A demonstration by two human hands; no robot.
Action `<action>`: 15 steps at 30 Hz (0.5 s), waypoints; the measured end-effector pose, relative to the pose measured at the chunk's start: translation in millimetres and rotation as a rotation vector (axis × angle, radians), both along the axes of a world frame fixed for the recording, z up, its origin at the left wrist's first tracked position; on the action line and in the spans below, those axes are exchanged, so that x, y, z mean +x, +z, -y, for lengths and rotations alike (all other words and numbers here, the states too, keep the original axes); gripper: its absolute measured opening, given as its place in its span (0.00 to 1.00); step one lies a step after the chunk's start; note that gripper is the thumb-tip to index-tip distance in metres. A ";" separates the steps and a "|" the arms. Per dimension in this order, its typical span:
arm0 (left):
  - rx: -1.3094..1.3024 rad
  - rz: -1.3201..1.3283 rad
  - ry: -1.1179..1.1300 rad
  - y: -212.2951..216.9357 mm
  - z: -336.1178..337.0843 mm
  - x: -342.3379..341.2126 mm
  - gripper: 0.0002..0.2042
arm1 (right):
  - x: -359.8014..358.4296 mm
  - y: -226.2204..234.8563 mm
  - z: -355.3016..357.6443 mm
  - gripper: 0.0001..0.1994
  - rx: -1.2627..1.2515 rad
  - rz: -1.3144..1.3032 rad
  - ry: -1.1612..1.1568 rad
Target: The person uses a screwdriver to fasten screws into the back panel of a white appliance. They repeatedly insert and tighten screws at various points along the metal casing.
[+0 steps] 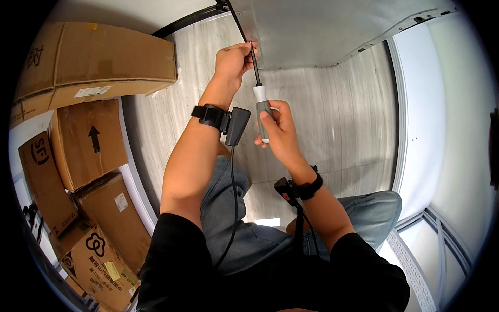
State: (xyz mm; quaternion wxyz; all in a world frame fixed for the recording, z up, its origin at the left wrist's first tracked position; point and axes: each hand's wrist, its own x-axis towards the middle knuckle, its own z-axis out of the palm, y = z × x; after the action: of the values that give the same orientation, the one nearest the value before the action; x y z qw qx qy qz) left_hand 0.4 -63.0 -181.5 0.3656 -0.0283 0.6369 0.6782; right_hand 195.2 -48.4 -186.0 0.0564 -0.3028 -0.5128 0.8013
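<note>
My right hand (pixel 278 130) grips the grey and white handle of a screwdriver (pixel 261 106), which points up and away from me. My left hand (pixel 234 61) pinches the thin black shaft near its tip, right at the edge of a pale grey metal panel (pixel 322 31). A black metal rod (pixel 236 18) runs along that panel edge above the tip. Both wrists carry black straps with small black devices and cables. My knees in blue jeans (pixel 249 234) are below the hands.
Several brown cardboard boxes (pixel 88 140) are stacked on the left. A light wood-look floor (pixel 338 119) lies under the hands. A white panel and frame (pixel 442 130) stand at the right, with a white perforated strip (pixel 416 270) low down.
</note>
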 end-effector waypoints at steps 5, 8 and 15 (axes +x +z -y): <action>-0.007 -0.005 -0.024 -2.3 1.0 -5.4 0.10 | -1.3 3.8 -0.7 0.17 -0.051 -0.026 -0.021; -0.028 -0.014 -0.030 -1.9 1.2 -5.5 0.10 | -1.8 3.8 -1.5 0.17 -0.149 -0.035 -0.028; -0.096 -0.047 -0.065 7.9 0.8 -4.2 0.11 | -5.8 2.9 2.7 0.20 -0.267 0.018 -0.104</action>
State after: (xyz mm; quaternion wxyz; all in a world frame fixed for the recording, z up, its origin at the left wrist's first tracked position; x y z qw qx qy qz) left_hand -3.8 -63.8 -173.6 0.3705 -0.0094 0.6777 0.6351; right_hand 189.5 -51.1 -183.1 0.0525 -0.3408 -0.3858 0.8557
